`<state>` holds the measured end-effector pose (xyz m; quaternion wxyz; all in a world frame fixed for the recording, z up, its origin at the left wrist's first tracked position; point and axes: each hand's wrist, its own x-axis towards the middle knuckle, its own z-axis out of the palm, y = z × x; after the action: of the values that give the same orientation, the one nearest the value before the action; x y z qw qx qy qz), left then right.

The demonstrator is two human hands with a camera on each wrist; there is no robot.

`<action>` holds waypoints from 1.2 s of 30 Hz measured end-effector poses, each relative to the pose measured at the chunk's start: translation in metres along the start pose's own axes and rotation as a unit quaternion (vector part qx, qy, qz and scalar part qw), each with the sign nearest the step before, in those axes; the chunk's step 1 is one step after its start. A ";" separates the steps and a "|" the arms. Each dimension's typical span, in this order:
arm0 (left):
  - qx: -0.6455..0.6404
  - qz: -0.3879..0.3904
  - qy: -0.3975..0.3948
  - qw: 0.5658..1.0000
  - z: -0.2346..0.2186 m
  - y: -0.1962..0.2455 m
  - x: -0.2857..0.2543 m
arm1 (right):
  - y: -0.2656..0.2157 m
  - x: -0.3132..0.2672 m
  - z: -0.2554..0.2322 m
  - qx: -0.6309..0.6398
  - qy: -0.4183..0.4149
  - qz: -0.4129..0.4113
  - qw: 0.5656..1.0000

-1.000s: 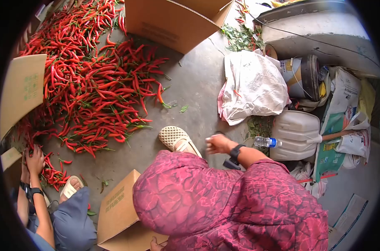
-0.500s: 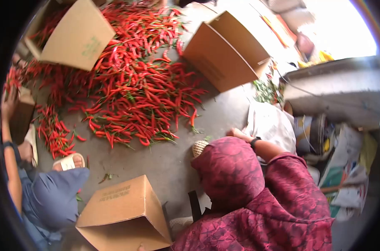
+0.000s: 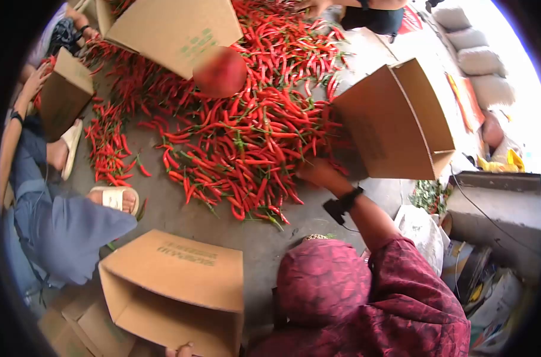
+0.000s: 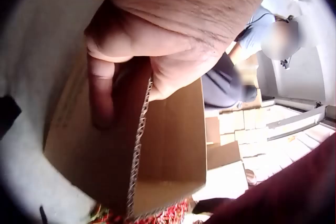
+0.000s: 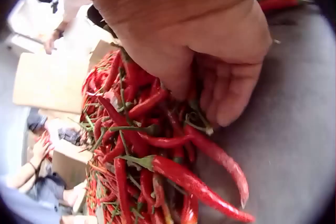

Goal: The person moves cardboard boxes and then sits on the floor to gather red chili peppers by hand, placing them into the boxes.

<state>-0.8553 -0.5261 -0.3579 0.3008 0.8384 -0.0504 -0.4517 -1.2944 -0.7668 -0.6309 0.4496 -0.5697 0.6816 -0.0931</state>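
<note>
My left hand [image 4: 173,29] grips the top edge of an open cardboard box [image 3: 181,256], thumb on the inner side and fingers on the outer wall; in the head view only its fingertips show at the bottom. At the right edge of a large pile of red chili peppers [image 3: 246,137], my right hand [image 3: 319,174] reaches down. In the right wrist view its fingers [image 5: 233,98] curl inward, with a chili pepper's green stem [image 5: 195,121] between them and the thumb. More long chili peppers [image 5: 199,187] lie just below.
Another open box [image 3: 383,119] stands right of the pile, and a tilted box [image 3: 169,30] behind it. A person in blue trousers [image 3: 74,232] sits at left beside a smaller box [image 3: 65,95]. A white sack [image 3: 419,232] and stacked sacks [image 3: 485,83] line the right.
My right hand has gone from beside the white sack to the pile's near right edge. The head view has shifted, bringing in more of the left person and back sacks. My left hand stays on the box.
</note>
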 end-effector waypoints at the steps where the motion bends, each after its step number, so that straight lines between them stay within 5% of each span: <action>1: 0.025 -0.013 0.010 1.000 0.005 0.007 -0.005 | -0.029 -0.020 -0.021 -0.067 -0.074 0.048 0.994; 2: 0.017 -0.040 0.025 0.999 0.019 0.022 -0.016 | -0.043 -0.035 -0.037 -0.138 -0.144 0.093 0.976; 4: 0.067 0.018 0.059 0.996 0.019 0.020 -0.018 | 0.010 -0.031 -0.047 -0.379 0.076 -0.130 0.913; 5: 0.095 0.046 0.075 0.992 0.019 0.018 -0.020 | 0.015 -0.028 -0.062 -0.244 0.166 -0.114 0.949; 6: 0.213 0.240 0.103 0.941 0.027 0.026 -0.031 | 0.008 -0.026 -0.075 -0.098 0.250 -0.091 0.959; 7: 0.239 0.264 0.198 0.913 0.032 0.039 -0.047 | -0.001 -0.018 -0.087 -0.020 0.253 -0.017 0.967; 8: 0.173 0.283 0.208 0.920 0.031 0.055 -0.059 | -0.010 -0.005 -0.097 0.058 0.250 0.058 0.965; 11: 0.042 0.331 0.121 0.935 0.019 0.081 -0.083 | 0.033 0.055 -0.084 -0.016 0.295 0.091 0.951; 13: 0.009 0.401 0.067 0.914 0.053 0.098 -0.086 | 0.019 0.084 -0.074 0.018 0.321 -0.020 0.947; 15: -0.083 0.301 -0.146 0.939 0.125 0.121 -0.092 | 0.015 0.109 -0.064 0.006 0.315 -0.129 0.940; 17: -0.103 0.182 -0.237 0.949 0.189 0.113 -0.073 | 0.019 0.130 -0.057 -0.047 0.284 -0.235 0.928; 20: -0.246 0.022 -0.256 0.935 0.225 0.040 0.002 | -0.010 0.122 -0.087 0.235 0.175 -0.010 0.956; 21: -0.299 -0.018 -0.226 0.927 0.226 0.027 0.017 | 0.018 0.140 -0.091 0.224 0.163 -0.027 0.961; 23: -0.268 0.122 -0.171 0.940 0.212 0.040 0.028 | 0.057 0.157 -0.086 0.155 0.215 -0.034 0.964; 25: -0.217 0.239 0.003 0.946 0.208 0.073 0.010 | 0.069 0.151 -0.099 0.023 0.201 -0.170 0.964; 29: -0.236 0.357 0.006 0.904 0.200 0.143 0.006 | 0.019 0.136 -0.113 -0.381 0.058 -0.215 0.897; 30: -0.262 0.397 0.022 0.880 0.194 0.162 0.001 | 0.021 0.142 -0.115 -0.384 0.056 -0.293 0.874; 33: -0.272 0.565 0.028 0.779 0.165 0.212 -0.011 | 0.059 0.176 -0.108 -0.261 0.061 -0.270 0.925; 35: -0.309 0.602 0.051 0.735 0.171 0.234 -0.002 | 0.052 0.172 -0.114 -0.238 0.065 -0.264 0.932; 36: -0.301 0.560 -0.025 0.772 0.193 0.240 0.018 | 0.048 0.169 -0.115 -0.265 0.075 -0.284 0.918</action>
<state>-0.9520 -0.8164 -0.3190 0.7360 0.5169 -0.3800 -0.2162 -1.4015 -0.9410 -0.6805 0.1841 -0.8290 0.5226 -0.0758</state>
